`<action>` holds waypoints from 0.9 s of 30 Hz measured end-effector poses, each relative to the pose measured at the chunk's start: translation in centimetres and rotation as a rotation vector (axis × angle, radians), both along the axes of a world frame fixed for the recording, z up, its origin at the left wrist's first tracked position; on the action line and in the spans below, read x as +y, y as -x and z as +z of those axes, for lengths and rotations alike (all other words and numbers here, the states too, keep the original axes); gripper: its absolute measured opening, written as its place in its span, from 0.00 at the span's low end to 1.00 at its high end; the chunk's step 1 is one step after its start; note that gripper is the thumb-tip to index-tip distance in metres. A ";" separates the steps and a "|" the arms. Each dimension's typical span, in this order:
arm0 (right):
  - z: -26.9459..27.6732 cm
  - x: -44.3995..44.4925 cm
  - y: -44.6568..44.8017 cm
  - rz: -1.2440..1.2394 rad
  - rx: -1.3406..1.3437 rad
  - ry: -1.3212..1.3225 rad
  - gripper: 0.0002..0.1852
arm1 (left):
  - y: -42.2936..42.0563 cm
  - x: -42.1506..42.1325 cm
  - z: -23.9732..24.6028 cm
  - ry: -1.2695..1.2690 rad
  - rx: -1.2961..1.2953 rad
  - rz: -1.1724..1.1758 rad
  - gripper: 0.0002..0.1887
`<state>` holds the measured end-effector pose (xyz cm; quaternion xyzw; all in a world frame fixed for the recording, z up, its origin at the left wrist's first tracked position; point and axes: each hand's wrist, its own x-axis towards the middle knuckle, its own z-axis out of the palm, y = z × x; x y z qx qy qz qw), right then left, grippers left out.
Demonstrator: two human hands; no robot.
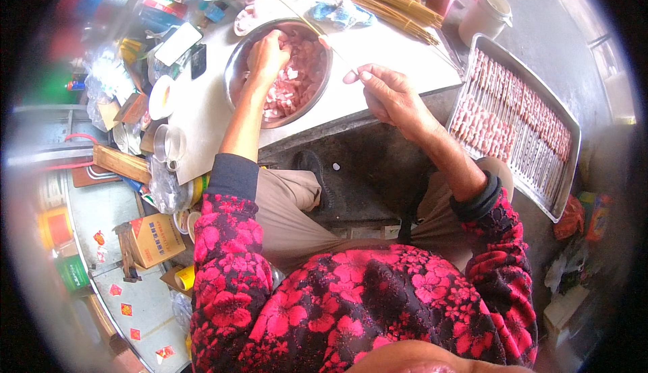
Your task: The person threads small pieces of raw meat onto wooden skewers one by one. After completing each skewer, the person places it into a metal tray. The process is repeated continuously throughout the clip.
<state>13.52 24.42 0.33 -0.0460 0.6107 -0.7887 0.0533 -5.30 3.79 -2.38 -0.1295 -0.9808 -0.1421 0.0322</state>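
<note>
A steel bowl (230, 89) of cut raw meat (291, 87) stands on the white tabletop before me. My left hand (268, 54) reaches into it with fingers bent down among the pieces. Its fingertips are hidden, so I cannot tell whether they hold a piece. Between thumb and fingers my right hand (392, 92) pinches the near end of a thin skewer (298, 13), right of the bowl. The skewer slants up and left across the bowl's far rim. One small piece of meat (324, 42) is on it, partway along.
Bundled bamboo skewers (379, 1) and a blue-and-white cloth (341, 13) lie at the table's far side. A metal tray (536, 201) of loaded meat skewers is at right, beside a pale bucket (486, 16). A phone (178, 44), dishes and plastic bags crowd the left.
</note>
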 end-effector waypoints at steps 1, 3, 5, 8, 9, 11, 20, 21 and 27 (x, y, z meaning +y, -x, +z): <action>0.0 -0.1 0.1 0.004 -0.007 -0.001 0.16 | 0.0 0.0 0.1 0.022 -0.003 -0.008 0.10; -0.3 -0.1 0.1 0.007 -0.009 -0.031 0.16 | 0.0 -0.3 0.4 0.117 0.002 -0.099 0.13; -0.3 -0.1 0.1 0.009 -0.016 -0.049 0.16 | 0.0 -0.7 0.7 0.048 -0.032 -0.135 0.13; -0.2 -0.2 0.1 -0.005 -0.008 -0.107 0.16 | -0.6 -1.5 1.0 -0.421 -0.187 -0.105 0.11; -0.3 -0.2 0.1 -0.015 0.016 -0.157 0.15 | -1.0 -2.1 1.2 -0.656 -0.266 -0.089 0.10; -0.4 -0.1 0.1 -0.026 0.051 -0.286 0.15 | -1.6 -2.9 1.2 -1.055 -0.387 -0.057 0.10; -0.9 -1.2 -0.8 -0.002 -0.013 -0.583 0.11 | -3.9 -4.0 2.2 -1.610 -0.472 -0.012 0.14; -1.0 -1.3 -0.8 -0.009 -0.012 -0.596 0.11 | -3.8 -4.1 2.4 -1.604 -0.475 -0.022 0.15; -1.2 -1.7 -0.8 0.015 0.019 -0.584 0.13 | -3.5 -5.0 2.3 -1.577 -0.421 -0.017 0.13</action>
